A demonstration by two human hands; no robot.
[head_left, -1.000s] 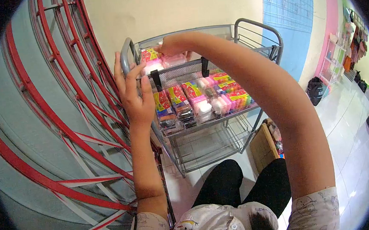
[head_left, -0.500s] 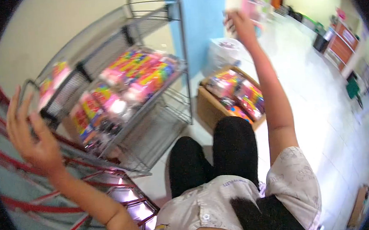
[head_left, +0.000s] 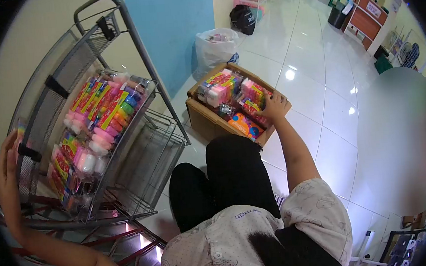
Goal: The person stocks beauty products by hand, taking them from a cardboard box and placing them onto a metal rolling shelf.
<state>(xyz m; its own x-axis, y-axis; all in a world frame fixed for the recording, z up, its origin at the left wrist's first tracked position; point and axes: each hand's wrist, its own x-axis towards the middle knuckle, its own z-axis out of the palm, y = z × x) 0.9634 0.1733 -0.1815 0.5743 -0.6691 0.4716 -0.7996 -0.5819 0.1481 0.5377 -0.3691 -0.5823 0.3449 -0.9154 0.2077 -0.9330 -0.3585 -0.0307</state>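
Note:
My right hand (head_left: 273,109) reaches into the cardboard box (head_left: 204,118) at its right side. Its fingers are apart and bent over a clear packet with a red and yellow label (head_left: 251,105). Pink-and-white packets (head_left: 221,90) and an orange packet (head_left: 244,126) lie in the same box. My left hand (head_left: 8,162) is raised at the left end of the grey wire rack (head_left: 140,44), fingers stretched upward. Its fingertips are right at a colourful packet (head_left: 21,127), mostly hidden behind the mesh. Rainbow-coloured packets (head_left: 104,103) fill the rack's upper basket.
A white plastic bag (head_left: 212,51) stands behind the box by the blue wall, with a black bag (head_left: 242,19) farther back. Red metal bars (head_left: 57,242) lie below the rack on the left. A blurred shape (head_left: 401,139) covers part of the right side.
My right hand has come down from the air onto the packets in the box. The left hand has moved in against the rack's end. The view has turned to the right.

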